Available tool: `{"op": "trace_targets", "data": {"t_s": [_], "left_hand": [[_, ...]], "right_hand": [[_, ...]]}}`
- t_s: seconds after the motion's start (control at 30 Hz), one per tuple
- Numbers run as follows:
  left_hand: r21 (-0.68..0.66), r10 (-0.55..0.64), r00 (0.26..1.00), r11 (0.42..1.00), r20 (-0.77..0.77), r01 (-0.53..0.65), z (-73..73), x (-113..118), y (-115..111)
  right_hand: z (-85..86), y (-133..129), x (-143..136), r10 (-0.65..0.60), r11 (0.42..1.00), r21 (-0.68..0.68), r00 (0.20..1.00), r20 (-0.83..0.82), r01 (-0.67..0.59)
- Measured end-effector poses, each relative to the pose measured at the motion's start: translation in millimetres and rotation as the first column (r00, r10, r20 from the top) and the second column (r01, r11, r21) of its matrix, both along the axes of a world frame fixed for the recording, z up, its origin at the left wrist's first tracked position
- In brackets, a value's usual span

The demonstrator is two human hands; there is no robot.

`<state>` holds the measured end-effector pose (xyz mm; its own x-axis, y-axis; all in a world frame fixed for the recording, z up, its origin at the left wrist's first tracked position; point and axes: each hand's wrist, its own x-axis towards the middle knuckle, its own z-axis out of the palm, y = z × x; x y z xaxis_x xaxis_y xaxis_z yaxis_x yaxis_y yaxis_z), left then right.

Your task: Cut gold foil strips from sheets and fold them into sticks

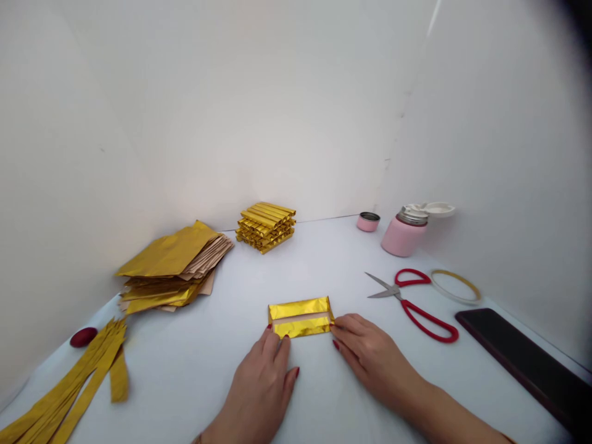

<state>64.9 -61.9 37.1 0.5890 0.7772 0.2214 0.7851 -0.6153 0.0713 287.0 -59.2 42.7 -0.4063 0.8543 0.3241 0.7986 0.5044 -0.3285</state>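
A small folded piece of gold foil paper [301, 325] lies on the white table in front of me. Its long edges are turned in, leaving a pale strip along the middle. My left hand [259, 385] touches its near left corner with outstretched fingertips, thumb apart on the table side. At the paper's right end, my right hand [370, 351] rests its fingertips on the edge, the thumb lower and off the paper. Neither hand is wrapped round anything.
Left stand a stack of gold paper sheets [161, 253], gold strips [87, 382] and a dark red oval object [84, 337]. Behind is a pile of gold paper rolls [266, 225]. Right are open red-handled scissors [428, 320], a tape roll [456, 287], a black phone-like slab [522, 364], a pink bottle [403, 237] and a pink cap [368, 223].
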Motion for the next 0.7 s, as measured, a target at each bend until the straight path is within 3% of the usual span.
{"op": "trace_targets", "data": {"t_s": [0.33,0.53,0.7], "left_hand": [[-0.122,0.015,1.0,0.992,0.017,-0.013,9.3,-3.3,4.9],[-0.08,0.038,0.996,0.996,-0.075,-0.044,9.1,5.9,5.3],[-0.055,0.077,0.988,0.995,-0.138,-0.085,10.2,16.7,4.0]], "right_hand": [[-1.0,0.0,2.9,-0.005,1.0,-0.017,0.999,0.049,0.006],[2.0,0.6,-4.2,0.04,0.998,0.037,0.961,0.273,-0.052],[2.6,2.3,-9.5,0.006,1.0,0.022,0.955,0.296,-0.014]]}}
